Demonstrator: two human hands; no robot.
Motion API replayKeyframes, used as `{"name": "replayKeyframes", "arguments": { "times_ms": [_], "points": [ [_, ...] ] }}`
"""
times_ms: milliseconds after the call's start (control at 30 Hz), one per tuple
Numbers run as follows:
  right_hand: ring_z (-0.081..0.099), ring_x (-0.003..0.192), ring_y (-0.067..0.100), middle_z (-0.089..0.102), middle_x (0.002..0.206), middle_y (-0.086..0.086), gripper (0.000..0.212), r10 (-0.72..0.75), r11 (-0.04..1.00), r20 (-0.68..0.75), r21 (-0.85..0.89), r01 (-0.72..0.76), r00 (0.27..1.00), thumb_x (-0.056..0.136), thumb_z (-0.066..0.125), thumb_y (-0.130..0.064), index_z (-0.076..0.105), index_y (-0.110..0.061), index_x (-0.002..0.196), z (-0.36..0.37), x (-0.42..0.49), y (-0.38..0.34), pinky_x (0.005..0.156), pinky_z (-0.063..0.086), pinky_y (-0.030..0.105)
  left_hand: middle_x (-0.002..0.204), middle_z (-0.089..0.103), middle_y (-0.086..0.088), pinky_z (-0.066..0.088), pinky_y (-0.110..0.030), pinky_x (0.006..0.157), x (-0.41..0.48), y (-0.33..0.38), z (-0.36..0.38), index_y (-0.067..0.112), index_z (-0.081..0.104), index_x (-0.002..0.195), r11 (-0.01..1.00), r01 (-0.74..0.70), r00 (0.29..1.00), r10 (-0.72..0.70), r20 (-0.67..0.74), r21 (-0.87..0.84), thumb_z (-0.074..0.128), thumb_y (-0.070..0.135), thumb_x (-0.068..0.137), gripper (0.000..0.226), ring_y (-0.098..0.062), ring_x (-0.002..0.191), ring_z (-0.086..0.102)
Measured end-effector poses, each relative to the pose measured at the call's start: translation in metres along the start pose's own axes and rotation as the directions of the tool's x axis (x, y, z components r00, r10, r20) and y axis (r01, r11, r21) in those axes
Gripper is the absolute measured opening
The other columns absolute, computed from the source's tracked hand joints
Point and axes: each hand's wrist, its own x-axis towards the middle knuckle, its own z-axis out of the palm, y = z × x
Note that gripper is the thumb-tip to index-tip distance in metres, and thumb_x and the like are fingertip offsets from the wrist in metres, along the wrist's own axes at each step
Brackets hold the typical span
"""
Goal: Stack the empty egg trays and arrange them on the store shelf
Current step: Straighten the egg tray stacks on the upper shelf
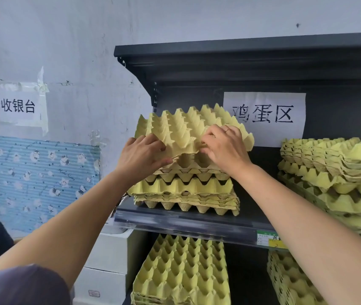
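Pinching one tilted egg tray [186,128] by its near edge, we curl our left hand [141,155] and right hand [225,148] round it. Directly under the grip: one stack [186,190] on the shelf [186,223]. Right of the grip: second stack [340,172]. Below: two lower stacks [181,271].

Between my stack [186,188] and the right-hand stack [333,172], a gap of bare shelf [252,208] lets a hand through. The upper shelf [241,51] overhead probably leaves room above the tilted tray [186,126].
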Motion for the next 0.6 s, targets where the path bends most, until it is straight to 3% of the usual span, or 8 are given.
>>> {"name": "replayKeyframes", "arguments": {
  "times_ms": [100,233,333,433,500,600],
  "points": [
    [0.060,0.074,0.028,0.058,0.088,0.008,0.023,-0.004,0.999,-0.001,0.041,0.004,1.000,0.067,0.083,-0.017,0.065,-0.007,0.078,0.004,0.006,0.000,0.096,0.040,0.056,0.113,0.057,0.001,0.035,-0.030,0.072,-0.008,-0.007,-0.013,0.019,0.062,0.112,0.980,0.074,0.997,-0.080,-0.024,-0.187,0.032,0.056,0.092,0.051,-0.024,0.095,0.058],
    [0.061,0.079,0.030,0.057,0.089,0.011,0.020,-0.012,0.994,0.025,0.110,0.009,1.000,0.071,0.081,-0.014,0.065,-0.004,0.079,0.013,0.007,-0.002,0.100,0.031,0.067,0.107,0.056,-0.003,0.041,-0.033,0.077,-0.022,-0.022,-0.022,0.012,0.061,0.106,0.813,0.236,0.940,-0.329,-0.085,-0.533,0.035,0.005,0.089,0.032,-0.025,0.096,0.054],
    [0.060,0.076,0.031,0.056,0.089,0.013,0.019,-0.010,0.989,0.041,0.149,0.004,0.999,0.072,0.080,-0.012,0.066,-0.003,0.079,0.024,0.004,0.000,0.099,0.029,0.071,0.119,0.056,-0.007,0.041,-0.033,0.090,-0.030,-0.037,-0.025,0.012,0.063,0.108,0.844,0.287,0.926,-0.365,-0.094,-0.453,0.027,-0.024,0.072,0.062,-0.024,0.108,0.051],
    [0.060,0.076,0.032,0.056,0.090,0.014,0.017,0.030,0.976,0.047,0.212,-0.039,0.998,0.073,0.080,-0.011,0.067,-0.003,0.080,0.031,0.001,0.002,0.098,0.027,0.075,0.136,0.049,-0.005,0.039,-0.037,0.101,-0.038,-0.053,-0.020,0.017,0.057,0.125,0.918,0.263,0.965,-0.253,0.071,-0.295,0.029,-0.024,0.075,0.070,-0.025,0.124,0.045],
    [0.060,0.077,0.031,0.056,0.091,0.013,0.017,0.035,0.971,0.040,0.236,-0.044,0.999,0.073,0.079,-0.011,0.067,-0.003,0.081,0.034,-0.001,0.003,0.099,0.026,0.074,0.139,0.048,-0.003,0.038,-0.039,0.103,-0.041,-0.056,-0.017,0.020,0.052,0.131,0.953,0.221,0.969,-0.189,0.161,-0.207,0.046,-0.011,0.086,0.055,-0.025,0.125,0.044],
    [0.060,0.078,0.032,0.056,0.091,0.013,0.015,0.019,0.969,0.012,0.245,-0.021,1.000,0.074,0.078,-0.009,0.067,-0.003,0.082,0.037,0.001,0.002,0.102,0.024,0.071,0.125,0.057,-0.006,0.042,-0.034,0.087,-0.042,-0.051,-0.015,0.015,0.061,0.120,0.961,0.180,0.983,-0.171,0.062,-0.208,0.062,0.009,0.088,0.033,-0.027,0.110,0.055]
  ]
}}
